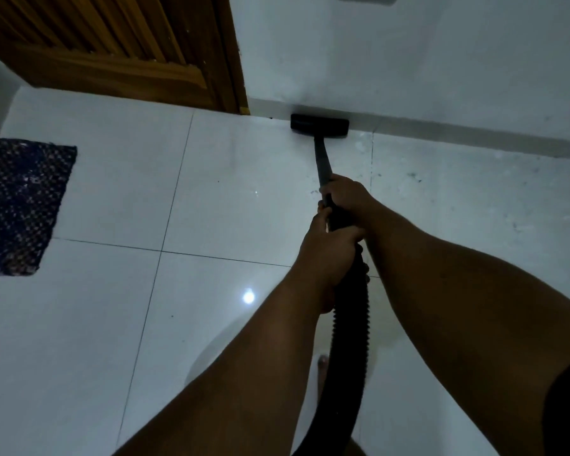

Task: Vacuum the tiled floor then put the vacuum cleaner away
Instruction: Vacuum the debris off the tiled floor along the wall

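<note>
Head view: vacuum wand (320, 162) lengthwise away, toward wall (408, 60).

The nozzle (319, 126) is sitting on the floor (112, 324) at upper centre of the frame, touching the skirting (441, 133) under the wall (408, 60). The door (112, 47) is standing in the upper left, just left of the nozzle. The mat (20, 205) is lying on the floor at the left edge. The wand (320, 162) is running from the nozzle down to the right hand (346, 195) at centre; the left hand (329, 245) is gripping just below it. The hose (346, 340) is trailing from the hands to the bottom edge, between the forearms.
</note>
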